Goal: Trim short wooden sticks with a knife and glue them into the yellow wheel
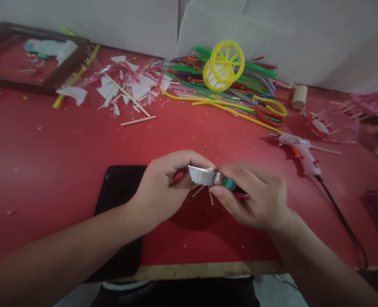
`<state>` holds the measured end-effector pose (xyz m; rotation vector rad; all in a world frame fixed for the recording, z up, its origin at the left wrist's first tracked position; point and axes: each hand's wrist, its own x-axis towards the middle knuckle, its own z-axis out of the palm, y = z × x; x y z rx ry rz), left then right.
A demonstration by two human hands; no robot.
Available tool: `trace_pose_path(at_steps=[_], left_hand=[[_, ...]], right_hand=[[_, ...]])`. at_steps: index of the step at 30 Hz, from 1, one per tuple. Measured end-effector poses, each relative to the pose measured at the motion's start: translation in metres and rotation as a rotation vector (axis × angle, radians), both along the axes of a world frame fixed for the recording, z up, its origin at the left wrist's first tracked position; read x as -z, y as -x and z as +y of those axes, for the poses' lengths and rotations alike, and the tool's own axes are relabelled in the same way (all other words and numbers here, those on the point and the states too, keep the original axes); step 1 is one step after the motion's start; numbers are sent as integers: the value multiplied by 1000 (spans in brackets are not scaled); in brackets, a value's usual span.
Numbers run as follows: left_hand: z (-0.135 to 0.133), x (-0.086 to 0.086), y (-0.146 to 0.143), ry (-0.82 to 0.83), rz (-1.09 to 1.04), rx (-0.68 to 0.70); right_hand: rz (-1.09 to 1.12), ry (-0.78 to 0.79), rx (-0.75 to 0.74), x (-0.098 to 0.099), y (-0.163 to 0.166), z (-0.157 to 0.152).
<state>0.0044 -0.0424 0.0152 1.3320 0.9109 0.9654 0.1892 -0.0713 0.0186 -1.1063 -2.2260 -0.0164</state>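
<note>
My right hand (257, 192) is wrapped round a utility knife (229, 183) with a green part. The knife's wide blade (202, 175) points left, out toward my left hand (166, 183). Pinched in the left hand's fingers are thin wooden sticks (211, 196), whose ends stick out below the blade. A pale wooden tip shows just above the blade, between the two hands. How the sticks sit inside the left palm is hidden. Both hands are over the red table (176, 136), at its near side.
A black phone-like slab (120, 251) lies under my left forearm. A pink glue gun (304, 155) with a black cord rests at right. Behind are a yellow wheeled piece (223, 64), pipe cleaners (259, 87), scissors (270, 111), paper scraps (108, 91) and a brown frame (19, 85).
</note>
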Motion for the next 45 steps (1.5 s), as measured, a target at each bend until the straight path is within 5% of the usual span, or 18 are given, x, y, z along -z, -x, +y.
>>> trace_pose_path(at_steps=[30, 45], left_hand=[[0, 5, 1, -142, 94, 11], [0, 2, 9, -416, 176, 37]], right_hand=[[47, 92, -27, 2, -2, -1], [105, 146, -72, -4, -3, -3]])
